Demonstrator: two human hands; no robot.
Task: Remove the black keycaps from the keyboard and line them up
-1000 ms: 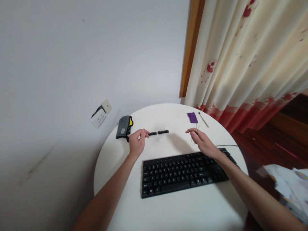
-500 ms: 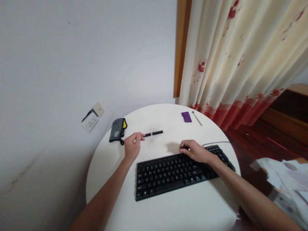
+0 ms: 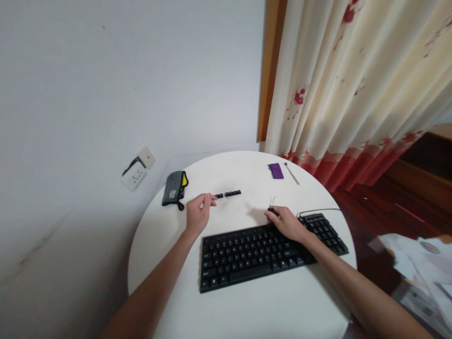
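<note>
My right hand (image 3: pixel 286 221) is closed around the dark handle of a keycap puller (image 3: pixel 271 203), whose two thin wire prongs point up and away. It is over the top edge of a black keyboard (image 3: pixel 243 254). Behind the keyboard lies a short row of black keycaps (image 3: pixel 233 193), with a small gap in it. At the row's left end is my left hand (image 3: pixel 199 212), its thumb and fingers pinched together. Whatever sits between those fingertips is hidden.
The keyboard lies on a round white table (image 3: pixel 243 310), its cable (image 3: pixel 319 210) running off right. A grey pouch with yellow lining (image 3: pixel 173 188) is at the left edge. A purple cloth (image 3: pixel 276 171) and a thin brush (image 3: pixel 291 173) lie at the back, near the curtain (image 3: pixel 318 94).
My right hand has turned, and the puller's wire prongs now show above it. The left hand stays at the row's left end. The whole view has shifted slightly.
</note>
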